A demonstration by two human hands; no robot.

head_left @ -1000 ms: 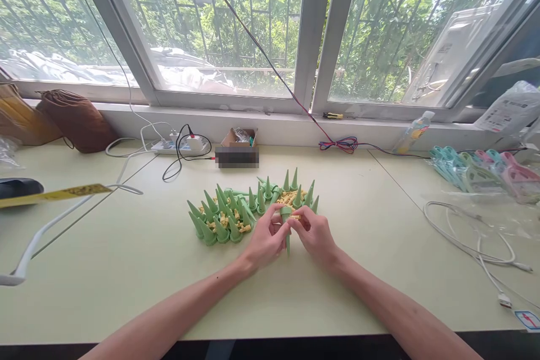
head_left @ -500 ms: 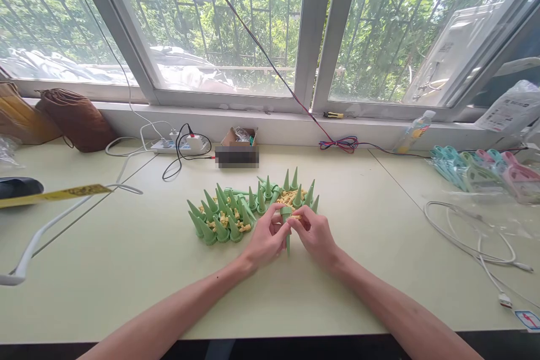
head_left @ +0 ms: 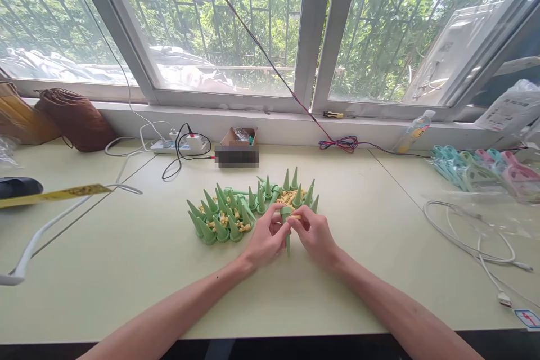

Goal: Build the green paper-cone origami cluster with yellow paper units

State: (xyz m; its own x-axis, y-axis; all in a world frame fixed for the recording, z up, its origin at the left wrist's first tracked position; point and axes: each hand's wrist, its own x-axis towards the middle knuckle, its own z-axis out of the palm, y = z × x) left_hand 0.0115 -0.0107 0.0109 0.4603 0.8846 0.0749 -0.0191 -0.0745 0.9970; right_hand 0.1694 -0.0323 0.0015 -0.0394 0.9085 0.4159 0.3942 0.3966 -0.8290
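My left hand (head_left: 270, 236) is closed round a green plastic watering spike (head_left: 286, 212), whose wide collar faces up and whose point hangs down between my hands. Pinched in the fingers of my right hand (head_left: 313, 233) is a small yellow valve (head_left: 296, 216), held against the side of the spike near its collar; my fingers partly cover it. To the left stands a group of green spikes (head_left: 221, 230), points up, with yellow valves (head_left: 223, 217) among them. Behind my hands lie a heap of loose yellow valves (head_left: 289, 197) and more upright spikes (head_left: 294, 180).
A small cardboard box (head_left: 239, 136) and a power strip (head_left: 162, 146) sit along the window wall. On the right are a bottle (head_left: 415, 132), bagged plastic clips (head_left: 485, 171) and a coiled white cable (head_left: 468, 236). A yellow strip (head_left: 59, 196) juts in from the left.
Almost nothing differs. Both hands keep the same place and grip, with the spike and the yellow valve held together.
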